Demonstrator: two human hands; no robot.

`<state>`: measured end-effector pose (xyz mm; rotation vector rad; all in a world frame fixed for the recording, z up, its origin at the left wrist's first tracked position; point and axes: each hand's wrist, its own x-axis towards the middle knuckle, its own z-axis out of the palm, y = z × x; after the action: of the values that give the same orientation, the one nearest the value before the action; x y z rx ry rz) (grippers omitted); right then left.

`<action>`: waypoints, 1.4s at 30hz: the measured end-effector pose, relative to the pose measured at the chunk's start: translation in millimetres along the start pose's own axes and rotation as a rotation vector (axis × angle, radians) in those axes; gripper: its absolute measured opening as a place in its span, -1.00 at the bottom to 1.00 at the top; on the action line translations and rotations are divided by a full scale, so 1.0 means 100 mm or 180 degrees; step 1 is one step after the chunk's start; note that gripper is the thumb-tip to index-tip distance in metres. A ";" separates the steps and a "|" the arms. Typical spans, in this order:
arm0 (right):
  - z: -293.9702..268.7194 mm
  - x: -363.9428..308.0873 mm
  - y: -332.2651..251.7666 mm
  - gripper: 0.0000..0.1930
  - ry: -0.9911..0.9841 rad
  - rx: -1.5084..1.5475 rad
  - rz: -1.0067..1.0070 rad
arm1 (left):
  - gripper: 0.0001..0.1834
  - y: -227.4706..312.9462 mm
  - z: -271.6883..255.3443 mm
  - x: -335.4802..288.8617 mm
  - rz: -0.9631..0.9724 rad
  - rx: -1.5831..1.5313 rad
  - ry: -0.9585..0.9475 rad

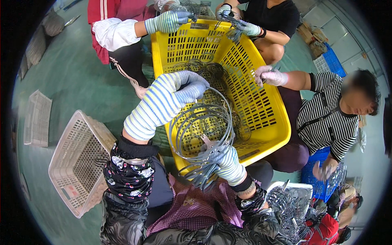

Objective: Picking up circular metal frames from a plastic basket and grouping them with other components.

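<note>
Striped knit gloves cover both my hands. My left hand (169,98) is over the near left part of the yellow basket (267,136), its fingers pinched on the upper edge of a thin metal ring (226,99). Lower down, at the basket's near rim, my right hand (228,163) is closed round a bundle of metal rings (200,173). Several of these loops fan upward between my hands, and small flat metal tabs show where they gather. More dark rings (212,73) lie in the basket. My right fingertips are partly hidden by the bundle.
A white crate (65,163) stands at my left, another crate (38,118) beyond it. At the lower right is a tray heaped with rings (288,204). Co-workers' gloved hands (167,21) (245,28) (271,77) work around the basket's far and right rims.
</note>
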<state>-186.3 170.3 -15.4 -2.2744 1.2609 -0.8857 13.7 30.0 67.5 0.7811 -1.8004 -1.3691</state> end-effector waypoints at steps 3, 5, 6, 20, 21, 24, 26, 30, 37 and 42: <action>-0.03 -0.01 0.02 -0.70 0.0095 0.0091 0.0029 | -0.63 -0.02 0.00 0.00 -0.0114 -0.0350 0.0105; -0.09 0.00 0.02 -0.73 0.0091 -0.0378 -0.0057 | -0.64 -0.04 -0.03 -0.01 -0.0122 -0.0001 0.0037; -0.10 0.02 0.00 -0.73 0.0094 -0.0374 -0.0052 | -0.64 -0.05 -0.03 -0.01 -0.0127 0.0001 0.0032; -0.12 -0.01 0.06 -0.75 0.0167 -0.0587 -0.0172 | -0.79 -0.09 0.00 -0.06 0.0301 0.1256 0.0216; -0.19 0.03 -0.03 -0.75 0.0174 -0.0747 -0.0103 | -0.81 -0.10 -0.01 -0.06 0.0563 0.1855 0.0406; -0.19 -0.02 0.05 -0.76 0.0198 -0.0953 -0.0172 | -0.83 -0.10 0.02 -0.04 0.0241 0.1608 0.0237; -0.25 -0.01 -0.01 -0.77 0.0158 -0.1004 -0.0156 | -0.84 -0.10 0.01 -0.04 0.0076 0.1463 0.0192; -0.28 -0.01 -0.05 -0.67 0.0055 -0.1288 -0.0175 | -0.81 -0.15 0.01 -0.03 -0.0290 0.0950 -0.0180; -0.22 -0.03 0.03 -0.75 0.0216 -0.0988 -0.0175 | -0.73 -0.14 -0.01 -0.01 -0.0355 0.0208 -0.0088; -0.19 -0.04 -0.05 -0.74 0.0220 -0.0606 -0.0096 | -0.74 -0.08 -0.04 -0.07 -0.0416 0.0899 0.0036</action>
<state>-197.9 175.3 -0.1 -2.4336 1.3982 -0.8959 20.8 31.4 59.0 1.0687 -1.9892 -1.2011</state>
